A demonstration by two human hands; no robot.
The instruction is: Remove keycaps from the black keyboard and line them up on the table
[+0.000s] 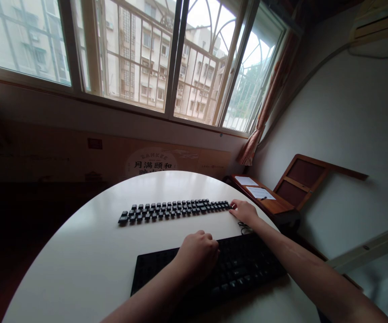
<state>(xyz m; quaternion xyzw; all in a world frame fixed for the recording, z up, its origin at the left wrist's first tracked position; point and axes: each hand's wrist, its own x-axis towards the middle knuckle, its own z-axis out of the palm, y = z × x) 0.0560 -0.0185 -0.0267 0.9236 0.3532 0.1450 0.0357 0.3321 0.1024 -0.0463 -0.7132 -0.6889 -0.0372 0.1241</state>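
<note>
A black keyboard (237, 269) lies on the white round table, part of it bare of keycaps at the left and keys still on it at the right. Over its middle rests my left hand (198, 253), fingers curled closed; what they hold, if anything, is hidden. Beyond the keyboard, loose black keycaps (167, 210) stand in several slanting rows. At the right end of these rows my right hand (245, 212) pinches a small black keycap (231, 206) between thumb and fingertips, low at the tabletop. A black cable (246, 228) lies beneath my right wrist.
The white table (79, 251) has a curved edge. Past it on the right stand a wooden desk (281, 204) bearing papers (259, 193) and a wooden chair-like frame (303, 177). A printed cardboard panel (194, 159) sits below the barred window (140, 58).
</note>
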